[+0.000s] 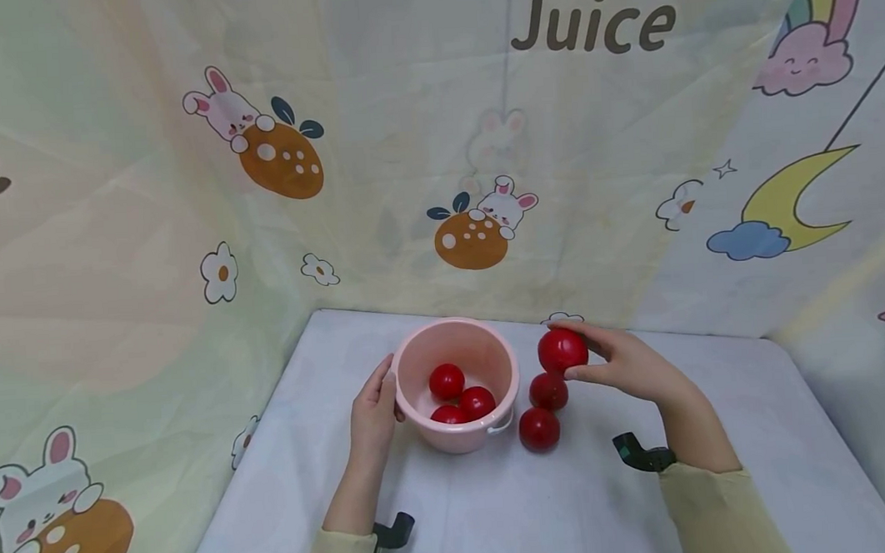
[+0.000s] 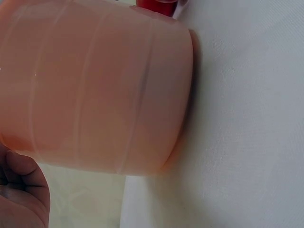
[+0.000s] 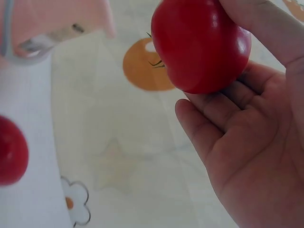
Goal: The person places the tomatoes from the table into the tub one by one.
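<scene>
A pink bucket (image 1: 458, 438) stands upright on the table, with several red tomatoes (image 1: 446, 381) lying inside it. At its left side my left hand (image 1: 375, 414) grips the rim; in the left wrist view the bucket wall (image 2: 95, 90) fills much of the picture and the curled fingers (image 2: 26, 171) show at the lower left. Right of the bucket, my right hand (image 1: 627, 367) holds a tomato (image 1: 562, 350) between thumb and fingers. The right wrist view shows this held tomato (image 3: 199, 47) with a thin stem. Two more tomatoes, one nearer (image 1: 539, 429) and one farther (image 1: 549, 391), are beside the bucket.
The white table (image 1: 485, 516) ends at the back against a printed curtain (image 1: 376, 146). The bucket's pale handle (image 1: 501, 424) hangs at its front right. Each wrist carries a black band with a camera mount (image 1: 643, 455).
</scene>
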Tool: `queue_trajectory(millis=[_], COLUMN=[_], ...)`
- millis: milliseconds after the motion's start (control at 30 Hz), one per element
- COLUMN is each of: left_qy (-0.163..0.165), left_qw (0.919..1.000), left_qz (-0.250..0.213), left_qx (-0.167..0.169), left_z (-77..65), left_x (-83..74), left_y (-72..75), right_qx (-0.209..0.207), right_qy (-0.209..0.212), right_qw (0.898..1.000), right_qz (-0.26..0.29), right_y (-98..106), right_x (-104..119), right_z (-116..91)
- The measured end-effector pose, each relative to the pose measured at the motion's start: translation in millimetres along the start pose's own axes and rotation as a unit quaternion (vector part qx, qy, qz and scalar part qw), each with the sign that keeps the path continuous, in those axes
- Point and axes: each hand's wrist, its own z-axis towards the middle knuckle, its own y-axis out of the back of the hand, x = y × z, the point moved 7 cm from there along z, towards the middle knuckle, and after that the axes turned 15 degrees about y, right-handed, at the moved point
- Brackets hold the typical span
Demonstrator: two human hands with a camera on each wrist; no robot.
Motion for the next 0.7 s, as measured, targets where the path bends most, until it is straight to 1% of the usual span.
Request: queue_trajectory(millis=[133, 233, 367, 500, 700], left_qy=[-0.003, -0.001, -0.002, -0.01, -0.021], left_qw=[1.0, 1.0, 0.9999, 0.9999, 0.9997], left_qz=[-0.004, -0.005, -0.008, -0.008, -0.007], left_qx=[0.002, 0.006, 0.011, 0.01, 0.011], left_z=[1.6, 3.8, 5.6, 5.6, 4.0], left_x=[1.1, 2.9, 4.0, 3.5, 2.7], left_y=[1.6, 1.4, 0.4, -0.3, -0.4], right_qx=[0.005, 0.012, 0.021, 0.029, 0.047], right_qy=[0.01, 0.01, 0.004, -0.002, -0.008], right_qw=[1.0, 0.999, 0.999, 0.999, 0.998], right_qz=[0.017, 0.029, 0.033, 0.034, 0.048], right_y=[-0.3, -1.9, -4.6, -8.1, -17.8], right_x=[7.0, 10.3, 14.1, 17.7, 24.3], right_z=[19.6, 33.5, 52.0, 71.2, 96.0])
